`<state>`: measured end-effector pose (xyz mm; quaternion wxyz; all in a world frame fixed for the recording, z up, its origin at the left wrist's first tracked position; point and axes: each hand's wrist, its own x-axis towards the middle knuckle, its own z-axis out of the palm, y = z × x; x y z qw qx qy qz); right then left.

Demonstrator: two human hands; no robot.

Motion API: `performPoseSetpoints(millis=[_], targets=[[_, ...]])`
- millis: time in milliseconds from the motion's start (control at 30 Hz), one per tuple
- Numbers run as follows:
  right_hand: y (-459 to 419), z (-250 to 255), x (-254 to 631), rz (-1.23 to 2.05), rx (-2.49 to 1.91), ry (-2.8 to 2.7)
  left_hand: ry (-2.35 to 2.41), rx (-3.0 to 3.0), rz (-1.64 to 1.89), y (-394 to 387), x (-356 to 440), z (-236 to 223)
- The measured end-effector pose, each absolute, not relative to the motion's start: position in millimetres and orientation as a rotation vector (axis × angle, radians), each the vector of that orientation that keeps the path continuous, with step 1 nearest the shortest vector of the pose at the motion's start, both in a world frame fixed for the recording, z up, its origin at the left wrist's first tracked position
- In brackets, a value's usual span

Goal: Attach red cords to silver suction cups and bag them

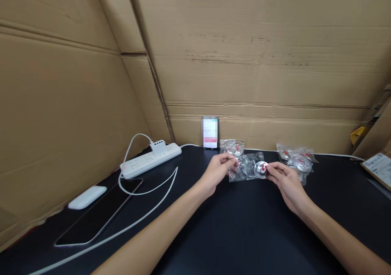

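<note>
My left hand [220, 170] pinches the left end of a clear plastic bag [248, 167], which stretches crinkled across to the right. Between the thumb and fingers of my right hand [286, 181] is a round silver disc [260, 169] with a red mark. The disc meets the bag's right end; whether it sits inside or only against the bag I cannot tell. Behind my left hand lie bagged silver discs [232, 147] with red marks. Several more bagged discs [299, 161] are piled beyond my right hand.
A small screen [210, 132] leans on the cardboard wall [259, 84]. To the left are a white power strip [142, 165], a charging cable [152, 207], a dark tablet [100, 214] and a white case [87, 197]. A labelled package [378, 169] sits far right on the black table [244, 234].
</note>
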<state>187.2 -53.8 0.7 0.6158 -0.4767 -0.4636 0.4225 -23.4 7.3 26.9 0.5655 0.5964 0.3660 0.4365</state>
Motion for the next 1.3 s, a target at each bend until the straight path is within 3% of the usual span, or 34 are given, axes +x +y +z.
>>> performPoseSetpoints(millis=[100, 233, 533, 633, 700, 867, 1300], targets=[[-51, -2, 193, 1.087, -1.039, -0.917, 1.021, 1.456, 1.109, 27, -41, 27], [-52, -1, 192, 1.203, -1.059, -0.840, 1.532, 2.161, 0.767, 49, -72, 24], [-58, 4, 183, 1.277, -1.076, -0.931, 1.884, 2.428, 0.774, 48, -82, 20], [-61, 5, 179, 1.281, -1.077, -0.944, 1.718, 2.593, 0.995, 30, -62, 28], [-62, 5, 175, 1.298, -1.084, -0.960, 1.342, 2.639, 1.133, 12, -45, 32], [-66, 1, 164, 1.332, -1.043, -1.020, 0.719, 2.465, 0.939, -32, -8, 27], [-60, -1, 169, 1.207, -1.065, -1.131, 0.887, 2.298, 0.890, -30, -6, 15]])
